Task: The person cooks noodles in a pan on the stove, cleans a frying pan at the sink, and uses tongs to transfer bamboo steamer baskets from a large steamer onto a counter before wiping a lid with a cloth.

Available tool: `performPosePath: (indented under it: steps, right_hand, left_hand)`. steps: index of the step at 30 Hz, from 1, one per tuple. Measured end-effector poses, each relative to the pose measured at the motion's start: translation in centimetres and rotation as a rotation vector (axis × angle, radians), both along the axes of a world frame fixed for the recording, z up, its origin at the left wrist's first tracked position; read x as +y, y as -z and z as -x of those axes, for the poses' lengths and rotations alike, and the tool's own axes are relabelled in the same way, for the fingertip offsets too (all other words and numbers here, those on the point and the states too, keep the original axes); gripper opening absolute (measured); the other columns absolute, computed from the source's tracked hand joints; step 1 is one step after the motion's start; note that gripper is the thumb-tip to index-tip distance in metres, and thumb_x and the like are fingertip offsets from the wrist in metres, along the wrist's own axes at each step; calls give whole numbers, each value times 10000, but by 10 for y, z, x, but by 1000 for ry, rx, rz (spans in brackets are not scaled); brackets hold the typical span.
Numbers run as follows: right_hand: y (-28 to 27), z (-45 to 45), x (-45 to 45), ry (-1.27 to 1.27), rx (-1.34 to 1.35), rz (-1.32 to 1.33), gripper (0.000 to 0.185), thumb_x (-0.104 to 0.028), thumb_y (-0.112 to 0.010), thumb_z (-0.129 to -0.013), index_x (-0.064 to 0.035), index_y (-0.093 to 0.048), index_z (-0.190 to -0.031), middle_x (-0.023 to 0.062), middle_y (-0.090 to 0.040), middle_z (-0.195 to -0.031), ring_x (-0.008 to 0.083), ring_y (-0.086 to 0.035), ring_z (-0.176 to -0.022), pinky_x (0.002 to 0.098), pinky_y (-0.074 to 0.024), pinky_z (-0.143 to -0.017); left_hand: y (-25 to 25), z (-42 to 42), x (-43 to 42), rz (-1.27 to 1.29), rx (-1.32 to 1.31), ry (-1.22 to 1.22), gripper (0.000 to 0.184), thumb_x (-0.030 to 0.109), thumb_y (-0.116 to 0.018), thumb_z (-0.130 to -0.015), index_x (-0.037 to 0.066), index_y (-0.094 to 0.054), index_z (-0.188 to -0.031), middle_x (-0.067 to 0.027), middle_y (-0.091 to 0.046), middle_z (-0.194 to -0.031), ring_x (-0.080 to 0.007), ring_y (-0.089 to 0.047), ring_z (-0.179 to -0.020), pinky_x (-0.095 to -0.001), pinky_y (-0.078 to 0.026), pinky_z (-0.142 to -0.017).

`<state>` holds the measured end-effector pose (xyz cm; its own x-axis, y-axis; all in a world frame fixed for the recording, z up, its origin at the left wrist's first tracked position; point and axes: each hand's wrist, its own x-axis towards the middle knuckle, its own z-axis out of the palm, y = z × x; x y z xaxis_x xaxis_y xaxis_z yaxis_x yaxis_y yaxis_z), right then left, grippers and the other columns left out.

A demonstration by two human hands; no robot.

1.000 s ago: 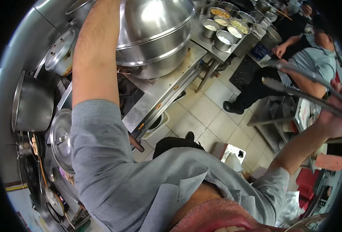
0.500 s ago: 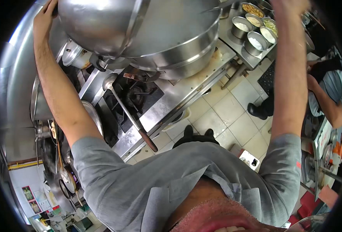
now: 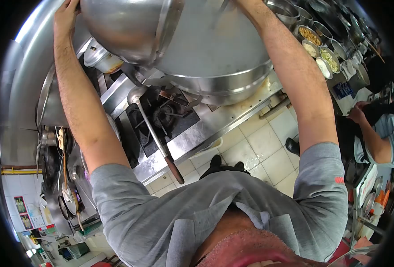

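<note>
My left hand [image 3: 67,17] is at the top left, its fingers closed at the outer side of a big domed steel lid [image 3: 119,26]. The lid stands tilted up on the left of a wide steel steamer pot [image 3: 223,84]. Whitish steam hides the pot's inside. My right hand [image 3: 247,3] reaches over the pot at the top edge, mostly cut off by the frame. Close by, blurred in the steam, part of the metal tongs [image 3: 223,8] shows; their contact with the fingers is out of view.
A ladle [image 3: 149,122] with a wooden handle lies across the stove burner [image 3: 163,116]. A lidded pot [image 3: 100,58] stands behind the lid. Food bowls [image 3: 309,35] are at the upper right. A co-worker's arm [image 3: 371,133] is at the right. Pans hang at the left.
My left hand went from out of view to the lid, which has tilted up and left. My right hand brought the tongs from the far right to over the pot. Steam and the ladle came into view.
</note>
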<state>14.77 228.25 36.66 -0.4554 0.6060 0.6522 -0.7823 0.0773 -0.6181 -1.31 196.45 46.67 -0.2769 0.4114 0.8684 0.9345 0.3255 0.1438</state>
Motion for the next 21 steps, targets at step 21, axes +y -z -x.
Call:
performPosePath:
  steps: [21]
  right_hand:
    - [9, 41, -7, 235, -270, -247, 615, -552, -476, -854, 44, -598, -769, 98, -577, -649, 182, -512, -620, 359, -420, -605]
  left_hand:
    - [23, 30, -32, -171, -126, -358, 386, 240, -451, -871, -56, -549, -1100, -170, -597, -1048, -227, -534, -966, -362, -428, -858]
